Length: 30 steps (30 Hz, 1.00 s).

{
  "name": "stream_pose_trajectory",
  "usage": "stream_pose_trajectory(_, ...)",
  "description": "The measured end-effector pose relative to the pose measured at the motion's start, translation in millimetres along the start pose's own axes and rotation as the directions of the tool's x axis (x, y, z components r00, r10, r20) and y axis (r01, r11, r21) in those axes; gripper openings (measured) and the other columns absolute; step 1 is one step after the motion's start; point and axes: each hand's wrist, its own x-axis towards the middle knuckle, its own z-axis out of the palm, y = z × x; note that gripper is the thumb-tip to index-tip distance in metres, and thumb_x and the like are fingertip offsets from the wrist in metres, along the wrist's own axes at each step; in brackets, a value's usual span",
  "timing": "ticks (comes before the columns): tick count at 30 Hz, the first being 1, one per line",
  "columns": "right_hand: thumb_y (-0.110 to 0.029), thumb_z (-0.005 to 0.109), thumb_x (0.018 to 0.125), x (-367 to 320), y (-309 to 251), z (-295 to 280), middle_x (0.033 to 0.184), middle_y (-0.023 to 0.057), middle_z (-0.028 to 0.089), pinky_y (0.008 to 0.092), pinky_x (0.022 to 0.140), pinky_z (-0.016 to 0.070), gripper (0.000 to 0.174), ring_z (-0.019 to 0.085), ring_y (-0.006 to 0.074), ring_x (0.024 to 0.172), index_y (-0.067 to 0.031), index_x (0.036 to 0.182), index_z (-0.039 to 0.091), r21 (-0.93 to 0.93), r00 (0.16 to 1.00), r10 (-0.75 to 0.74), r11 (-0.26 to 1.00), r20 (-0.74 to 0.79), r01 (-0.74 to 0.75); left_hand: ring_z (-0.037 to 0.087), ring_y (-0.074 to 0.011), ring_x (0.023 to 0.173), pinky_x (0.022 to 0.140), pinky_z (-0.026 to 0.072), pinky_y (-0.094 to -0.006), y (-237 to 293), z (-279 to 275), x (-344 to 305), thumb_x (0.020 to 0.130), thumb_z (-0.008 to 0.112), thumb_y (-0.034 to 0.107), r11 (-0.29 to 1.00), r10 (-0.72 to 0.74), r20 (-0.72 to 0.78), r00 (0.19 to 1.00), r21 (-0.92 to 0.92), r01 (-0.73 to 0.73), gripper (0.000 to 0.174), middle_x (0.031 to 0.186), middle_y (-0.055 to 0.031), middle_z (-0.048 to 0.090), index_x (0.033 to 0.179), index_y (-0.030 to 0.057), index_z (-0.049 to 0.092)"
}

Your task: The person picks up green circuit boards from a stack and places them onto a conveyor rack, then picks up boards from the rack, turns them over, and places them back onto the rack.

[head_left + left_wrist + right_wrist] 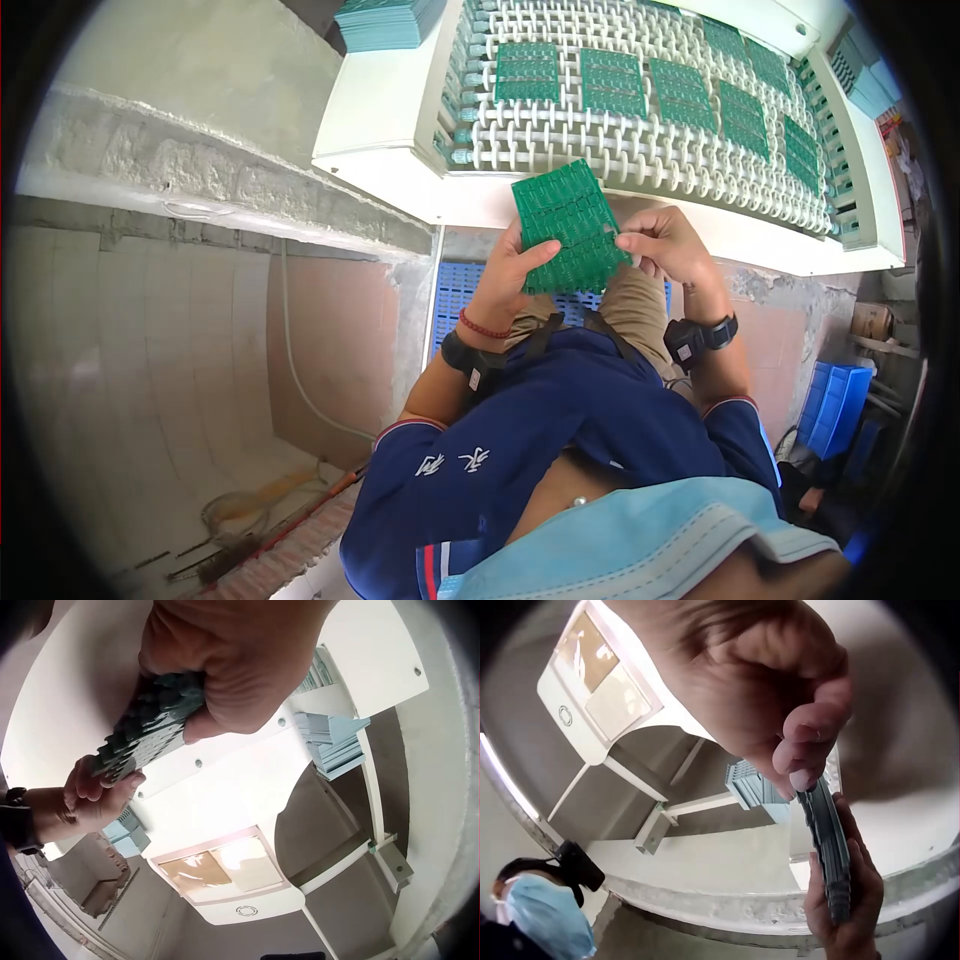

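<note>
A stack of green circuit boards is held up between both hands in front of the conveyor machine. The left hand grips its left side, thumb flat over the top board and fingers beneath. At the right edge the right hand pinches the boards, thumb on top and the other fingers curled under. In the right wrist view the stack shows edge-on as several layers, with the left hand round its far side. The left wrist view shows the slightly fanned edges of the boards.
Rows of circuit boards lie on the white roller conveyor ahead. More stacked boards sit on the machine's left ledge. A rough concrete ledge runs along the left. Blue crates stand at the lower right.
</note>
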Motion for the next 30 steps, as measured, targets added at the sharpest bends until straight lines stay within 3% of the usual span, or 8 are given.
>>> stream_pose_trajectory(4,-0.021,0.067,0.077,7,8,5,0.051,-0.0005,0.052,0.0166,0.032,0.0313,0.02,0.044,0.0038,0.036,-0.0035,0.074,0.06,0.072,0.998,-0.007,0.997,-0.056,0.011,0.053,-0.0227,0.104,0.086,0.0467,-0.0366,8,-19,-17,0.083,0.05,0.004,0.998,0.037,-0.046,0.998,-0.053,-0.039,0.044,0.116,-0.0141,0.051,0.125,-0.001,0.037)
stream_pose_trajectory(7,-0.019,0.064,0.08,10,13,-1,0.052,-0.0011,0.051,0.0156,0.032,0.029,0.018,0.042,0.0029,0.037,-0.0025,0.075,0.059,0.312,0.95,-0.066,0.936,-0.304,0.165,0.05,-0.0247,0.107,0.091,0.0423,-0.0366,18,-33,-31,0.085,0.045,0.013,0.968,0.059,0.0,0.998,-0.246,-0.057,0.046,0.118,-0.0165,0.049,0.126,-0.0048,0.034)
stream_pose_trajectory(10,-0.019,0.063,0.081,19,12,-4,0.053,-0.0011,0.051,0.0157,0.032,0.0296,0.019,0.042,0.0032,0.038,-0.0025,0.075,0.058,0.241,0.899,-0.114,0.942,-0.423,0.233,0.048,-0.0264,0.11,0.093,0.0388,-0.0359,23,-53,-48,0.084,0.042,0.018,0.977,0.089,0.03,0.996,-0.199,-0.082,0.05,0.12,-0.0186,0.048,0.126,-0.0083,0.033)
stream_pose_trajectory(20,-0.023,0.062,0.082,78,-18,52,0.06,0.0026,0.056,0.0197,0.036,0.0388,0.025,0.048,0.0061,0.043,0.0016,0.078,0.061,0.017,0.953,-0.141,0.988,-0.267,0.151,0.049,-0.0246,0.109,0.092,0.0401,-0.0352,44,-37,-60,0.082,0.047,0.008,0.98,0.169,-0.032,0.985,-0.102,-0.172,0.05,0.12,-0.018,0.048,0.127,-0.0082,0.031)
stream_pose_trajectory(22,-0.025,0.06,0.082,75,-22,54,0.061,0.0036,0.057,0.0207,0.038,0.0429,0.028,0.051,0.0071,0.045,0.0021,0.08,0.061,-0.186,0.931,-0.181,0.974,-0.317,0.126,0.05,-0.0226,0.108,0.09,0.0422,-0.0343,45,-38,-58,0.082,0.048,0.005,0.983,0.156,-0.043,0.987,-0.088,-0.159,0.048,0.119,-0.0163,0.049,0.127,-0.0061,0.033)
stream_pose_trajectory(24,-0.028,0.061,0.082,70,-16,48,0.063,0.0038,0.058,0.0216,0.039,0.0452,0.03,0.053,0.0074,0.046,0.0026,0.081,0.061,-0.204,0.935,-0.177,0.972,-0.306,0.117,0.051,-0.0212,0.105,0.087,0.0439,-0.0334,43,-38,-51,0.082,0.05,0.003,0.984,0.156,-0.085,0.984,-0.07,-0.162,0.047,0.117,-0.0149,0.05,0.126,-0.0044,0.035)
stream_pose_trajectory(27,-0.029,0.063,0.08,53,-11,43,0.063,0.0022,0.057,0.02,0.039,0.0436,0.031,0.052,0.006,0.047,0.0019,0.081,0.061,-0.038,0.982,-0.097,0.995,-0.16,0.092,0.055,-0.0188,0.1,0.083,0.0471,-0.0318,39,-39,-38,0.08,0.055,0.001,0.989,0.14,-0.121,0.983,-0.03,-0.144,0.044,0.112,-0.0122,0.054,0.122,-0.0012,0.04)
stream_pose_trajectory(30,-0.026,0.064,0.079,41,-11,50,0.063,0.0003,0.056,0.0179,0.04,0.0421,0.028,0.049,0.0045,0.047,0.0017,0.081,0.061,-0.088,0.994,-0.102,0.991,-0.049,0.098,0.057,-0.0174,0.096,0.08,0.0491,-0.031,30,-38,-20,0.079,0.057,0.0,0.991,0.132,-0.114,0.985,0.006,-0.132,0.041,0.108,-0.0103,0.056,0.118,0.001,0.044)
